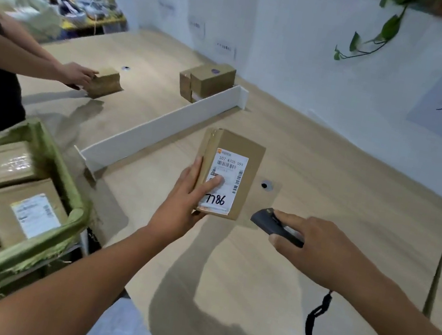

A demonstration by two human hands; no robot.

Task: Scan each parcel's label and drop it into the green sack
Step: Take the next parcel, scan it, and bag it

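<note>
Our left hand grips a cardboard parcel above the table's middle, thumb on its label. Our right hand clasps the black scanner just right. We judge scanning underway; next, swing left to the green sack.

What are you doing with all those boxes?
A person's left hand holds a cardboard parcel label up over the table, while the right hand aims a black scanner at it. The green sack on the left already has parcels inside. Another person's hand touches a box further back.
</note>
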